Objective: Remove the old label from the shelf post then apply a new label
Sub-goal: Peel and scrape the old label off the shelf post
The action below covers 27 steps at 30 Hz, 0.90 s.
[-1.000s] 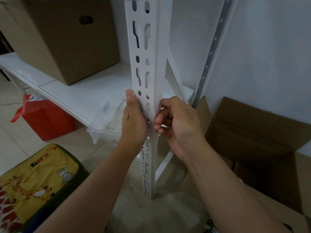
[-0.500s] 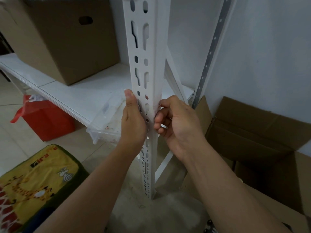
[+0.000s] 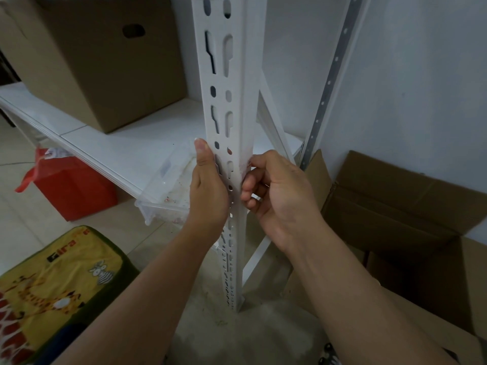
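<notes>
A white slotted shelf post (image 3: 232, 83) stands upright in the middle of the view. My left hand (image 3: 209, 189) lies flat against the post's left face, thumb pointing up along the edge. My right hand (image 3: 274, 191) is curled against the post's right corner, fingertips pressing or picking at the edge where a faint smudged patch (image 3: 246, 160) shows. I cannot make out a label clearly; the fingers hide that spot.
A white shelf board (image 3: 110, 151) carries a brown cardboard box (image 3: 97, 56). A clear plastic tray (image 3: 168, 196) sits under the shelf by my left hand. A red bag (image 3: 71, 188), a yellow cushion (image 3: 52, 291) and an open carton (image 3: 411, 219) are around. The wall is at right.
Almost nothing differs. Both hands stay on the post at the same height; the right fingers shift very slightly at the corner.
</notes>
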Tool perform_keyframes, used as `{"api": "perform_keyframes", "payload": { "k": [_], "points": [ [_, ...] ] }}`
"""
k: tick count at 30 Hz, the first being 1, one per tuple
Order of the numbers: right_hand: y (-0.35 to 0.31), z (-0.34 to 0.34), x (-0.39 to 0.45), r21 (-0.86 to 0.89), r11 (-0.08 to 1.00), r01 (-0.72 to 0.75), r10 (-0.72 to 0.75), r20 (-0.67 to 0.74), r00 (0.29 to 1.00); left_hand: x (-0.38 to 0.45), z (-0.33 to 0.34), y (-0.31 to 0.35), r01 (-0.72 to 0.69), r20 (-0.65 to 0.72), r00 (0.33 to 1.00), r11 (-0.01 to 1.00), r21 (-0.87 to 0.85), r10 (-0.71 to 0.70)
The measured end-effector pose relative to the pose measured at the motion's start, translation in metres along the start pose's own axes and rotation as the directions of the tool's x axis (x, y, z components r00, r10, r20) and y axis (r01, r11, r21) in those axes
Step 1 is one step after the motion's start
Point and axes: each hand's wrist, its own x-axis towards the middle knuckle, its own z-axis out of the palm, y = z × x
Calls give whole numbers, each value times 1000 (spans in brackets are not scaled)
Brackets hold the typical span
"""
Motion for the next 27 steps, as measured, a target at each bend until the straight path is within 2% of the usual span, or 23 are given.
{"api": "perform_keyframes", "payload": {
  "k": [11, 16, 18, 20, 24, 27],
  "points": [
    [0, -1, -1, 14, 1000, 0, 0, 29, 1000, -1, 0, 2, 1, 15, 1000, 1000, 17, -1],
    [0, -4, -8, 101, 994, 30, -35, 48, 998, -2, -3, 5, 8, 42, 999, 998, 59, -10],
    [-1, -5, -10, -70, 988, 135, -133, 27, 991, 0, -5, 4, 16, 57, 998, 996, 84, -20],
    [-2, -5, -12, -270, 934, 235, -240, 17, 971, 1, -7, 4, 26, 59, 998, 995, 94, -31],
    [-3, -5, -12, -529, 767, 363, -387, 70, 919, 0, -6, 6, 50, 57, 997, 994, 93, -56],
    [-6, -7, -11, -668, 635, 388, -423, 120, 898, 1, -6, 5, 52, 50, 997, 993, 108, -58]
  ]
}}
